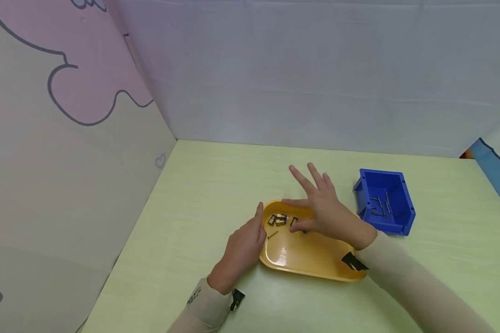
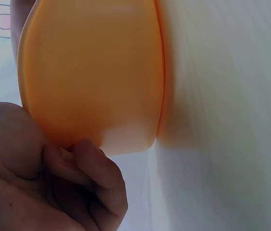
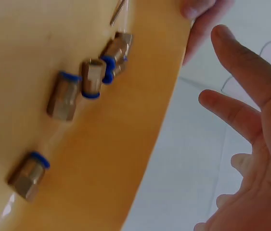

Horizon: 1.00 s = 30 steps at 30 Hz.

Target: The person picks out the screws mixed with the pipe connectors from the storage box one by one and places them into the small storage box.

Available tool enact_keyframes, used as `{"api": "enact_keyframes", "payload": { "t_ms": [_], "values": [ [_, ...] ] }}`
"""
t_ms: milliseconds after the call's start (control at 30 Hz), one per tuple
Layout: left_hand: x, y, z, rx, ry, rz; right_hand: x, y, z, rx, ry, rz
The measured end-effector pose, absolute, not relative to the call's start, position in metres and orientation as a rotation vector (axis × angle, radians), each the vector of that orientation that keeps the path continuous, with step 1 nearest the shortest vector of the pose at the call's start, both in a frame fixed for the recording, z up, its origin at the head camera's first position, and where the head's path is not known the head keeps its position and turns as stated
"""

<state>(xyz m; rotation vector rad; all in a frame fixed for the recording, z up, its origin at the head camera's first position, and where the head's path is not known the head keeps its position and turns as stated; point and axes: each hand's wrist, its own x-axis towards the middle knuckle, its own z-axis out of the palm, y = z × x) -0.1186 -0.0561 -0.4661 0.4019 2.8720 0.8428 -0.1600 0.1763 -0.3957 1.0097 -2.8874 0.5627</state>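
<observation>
A shallow yellow-orange tray lies on the table with its left end in my left hand. In the left wrist view, curled fingers hold the tray's rim from outside. Several brass-coloured push-in fittings with blue collars are in the tray, toward its far left side. One screw lies near them. Over the tray's far side is my right hand, fingers spread and nothing held. From the right wrist, the fittings appear in a loose row beside the spread fingers.
A blue plastic bin stands on the table to the right of the tray, behind my right forearm. Several screws lie inside it. A covered wall rises behind the table, and another panel borders its left side.
</observation>
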Motion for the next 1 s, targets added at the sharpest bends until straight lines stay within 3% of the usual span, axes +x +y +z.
{"api": "enact_keyframes", "payload": {
  "t_ms": [700, 1000],
  "values": [
    [-0.119, -0.058, -0.466, 0.431, 2.873, 0.85, -0.158, 0.147, -0.433, 1.302, -2.839, 0.437],
    [-0.119, -0.057, -0.464, 0.405, 2.852, 0.848, -0.157, 0.135, -0.449, 1.262, -2.861, 0.231]
  ]
}}
